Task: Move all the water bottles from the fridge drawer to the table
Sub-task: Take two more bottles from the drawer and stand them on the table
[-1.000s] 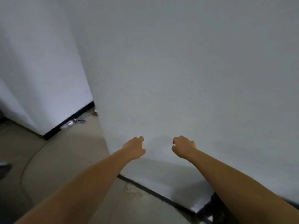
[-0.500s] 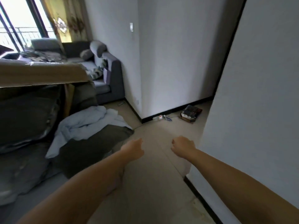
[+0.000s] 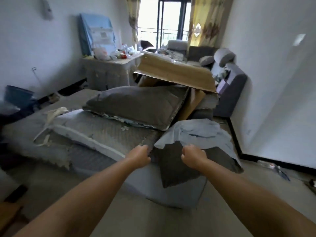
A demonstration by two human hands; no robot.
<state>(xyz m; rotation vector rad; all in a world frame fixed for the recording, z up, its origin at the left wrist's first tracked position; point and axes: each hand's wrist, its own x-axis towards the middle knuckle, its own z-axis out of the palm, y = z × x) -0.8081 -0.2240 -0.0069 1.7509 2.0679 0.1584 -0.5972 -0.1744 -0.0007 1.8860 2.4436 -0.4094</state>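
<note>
**Two empty hands, no fridge drawer in sight**

Both of our arms reach forward at waist height. The left hand [image 3: 139,156] and the right hand [image 3: 192,157] are each curled loosely into a fist, fingers together, and neither is clamped on anything. No water bottle is carried.

Step in hand: transit. We judge that we are walking between the fridge and the table, hands free. Neither the fridge drawer nor its bottles can be seen. A cluttered side table [image 3: 109,65] stands against the far left wall; small containers sit on it, too blurred to identify as bottles. Whether it is the target table, we cannot tell.

Ahead lie a grey mattress [image 3: 95,132], a dark cushion [image 3: 136,103], a cardboard sheet [image 3: 174,72] and a pale blue cloth [image 3: 196,132].

Next move: locate the fridge, then open the drawer.

Change from half a second ago: the view has swung left. The near white wall is gone, and the sofa [image 3: 229,77] now sits at the right.
</note>
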